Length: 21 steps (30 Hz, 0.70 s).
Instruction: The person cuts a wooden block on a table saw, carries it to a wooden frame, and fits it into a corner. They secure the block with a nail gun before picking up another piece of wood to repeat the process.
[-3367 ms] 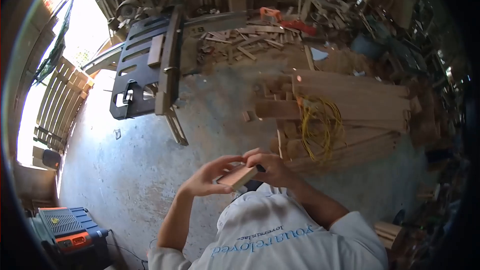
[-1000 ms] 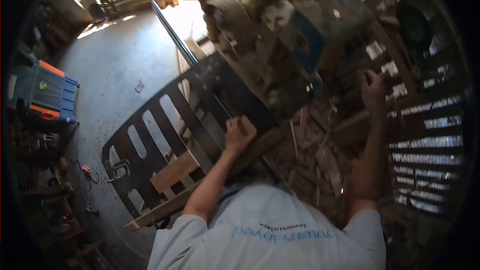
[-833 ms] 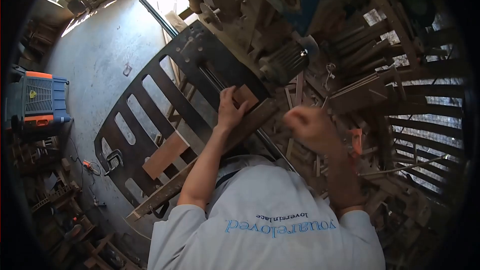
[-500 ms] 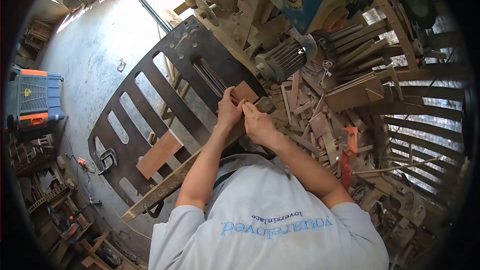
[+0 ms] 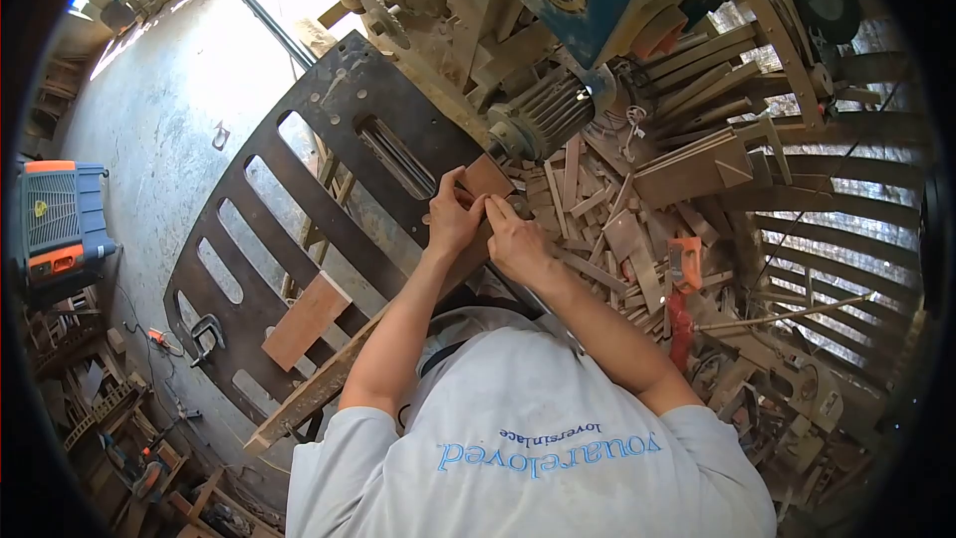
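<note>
A small reddish-brown wooden board [image 5: 489, 177] is at the right end of the dark slotted table [image 5: 334, 120]. My left hand [image 5: 454, 215] has its fingers closed at the near left edge of this board, thumb and fingertips bent together. Close beside it, my right hand [image 5: 519, 243] curls its fingers at the board's near edge, fingertips almost meeting the left ones. Whatever lies between the fingertips is hidden or too small to make out. A larger wooden board [image 5: 307, 321] rests across the slots, left of my forearms.
A wooden rail [image 5: 314, 394] runs along the table's near side, and a C-clamp [image 5: 207, 337] grips the far left. Behind stands a machine with a motor [image 5: 548, 118]. Wood offcuts [image 5: 617, 239] and an orange-handled tool [image 5: 684, 264] lie right; an orange-blue machine [image 5: 62, 219] stands left.
The whole view has shifted slightly, moving the table and machines left in the picture. Both hands stay together at the small board, with only slight finger movement.
</note>
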Available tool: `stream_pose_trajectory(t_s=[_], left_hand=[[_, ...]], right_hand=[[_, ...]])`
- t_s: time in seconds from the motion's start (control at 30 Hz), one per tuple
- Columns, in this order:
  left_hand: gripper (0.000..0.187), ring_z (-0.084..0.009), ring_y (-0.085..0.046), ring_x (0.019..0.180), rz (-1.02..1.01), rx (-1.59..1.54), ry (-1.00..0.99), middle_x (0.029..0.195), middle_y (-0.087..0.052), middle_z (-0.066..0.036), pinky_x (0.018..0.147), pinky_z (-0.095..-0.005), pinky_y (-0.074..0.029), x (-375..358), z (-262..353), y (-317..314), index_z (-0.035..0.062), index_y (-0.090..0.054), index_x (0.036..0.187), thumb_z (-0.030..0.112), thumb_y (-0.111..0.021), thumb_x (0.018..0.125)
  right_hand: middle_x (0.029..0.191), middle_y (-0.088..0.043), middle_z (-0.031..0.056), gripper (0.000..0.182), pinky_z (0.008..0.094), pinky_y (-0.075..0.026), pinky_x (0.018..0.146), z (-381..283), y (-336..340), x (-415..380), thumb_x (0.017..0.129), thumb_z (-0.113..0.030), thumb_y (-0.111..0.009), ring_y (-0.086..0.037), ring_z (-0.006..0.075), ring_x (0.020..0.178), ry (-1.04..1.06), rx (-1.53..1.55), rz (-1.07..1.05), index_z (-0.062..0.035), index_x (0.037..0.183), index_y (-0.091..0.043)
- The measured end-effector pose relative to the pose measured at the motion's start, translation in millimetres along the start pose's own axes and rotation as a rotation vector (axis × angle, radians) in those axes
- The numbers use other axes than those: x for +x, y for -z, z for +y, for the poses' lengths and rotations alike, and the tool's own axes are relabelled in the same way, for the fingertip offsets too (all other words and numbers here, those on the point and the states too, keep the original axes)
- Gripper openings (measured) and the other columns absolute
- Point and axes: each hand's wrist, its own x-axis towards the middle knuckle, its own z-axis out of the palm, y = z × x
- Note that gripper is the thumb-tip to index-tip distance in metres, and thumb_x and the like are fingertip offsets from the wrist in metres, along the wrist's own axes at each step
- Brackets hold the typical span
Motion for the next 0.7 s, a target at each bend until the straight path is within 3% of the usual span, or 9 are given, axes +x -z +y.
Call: stream_pose_trajectory(t_s=[0.17,0.5,0.6,0.7], left_hand=[[0.059,-0.0198,-0.068,0.068,0.0,0.002,0.006,0.075,-0.068,-0.011,0.062,-0.0327,-0.054,-6.0,0.8,-0.3,0.0036,-0.05,0.132,0.014,-0.079,0.081],[0.06,-0.0182,-0.067,0.066,0.009,0.012,0.007,0.073,-0.067,-0.01,0.061,-0.0315,-0.053,-41.1,6.9,-26.0,0.0027,-0.05,0.132,0.015,-0.079,0.081],[0.06,-0.0177,-0.066,0.065,0.011,0.018,0.002,0.073,-0.068,-0.01,0.061,-0.0314,-0.053,-59.7,7.1,-33.9,0.0026,-0.05,0.132,0.015,-0.079,0.081],[0.06,-0.0169,-0.066,0.065,0.003,0.018,0.037,0.073,-0.068,-0.009,0.061,-0.031,-0.053,-74.6,7.3,-41.7,0.0033,-0.05,0.132,0.015,-0.079,0.081]], right_hand=[[0.144,-0.048,0.0191,0.06,0.0499,-0.055,0.082,0.9,-6.5,-6.7,0.082,-0.012,-0.055,-0.067,0.0431,0.095,0.01,-0.011,0.049,0.0015,0.139,-0.043],[0.138,-0.052,0.0203,0.051,0.0476,-0.056,0.078,28.3,-15.6,-45.8,0.082,-0.009,-0.057,-0.068,0.0412,0.092,0.052,-0.003,0.132,0.0007,0.131,-0.048],[0.129,-0.058,0.0186,0.043,0.0482,-0.055,0.079,45.1,-20.1,-60.5,0.084,-0.011,-0.057,-0.067,0.0398,0.093,0.116,0.12,0.235,-0.0014,0.125,-0.053],[0.111,-0.064,0.0149,0.029,0.0476,-0.053,0.08,71.7,-13.8,-64.1,0.088,-0.018,-0.059,-0.066,0.0384,0.092,-0.019,0.181,0.468,-0.0054,0.114,-0.062]])
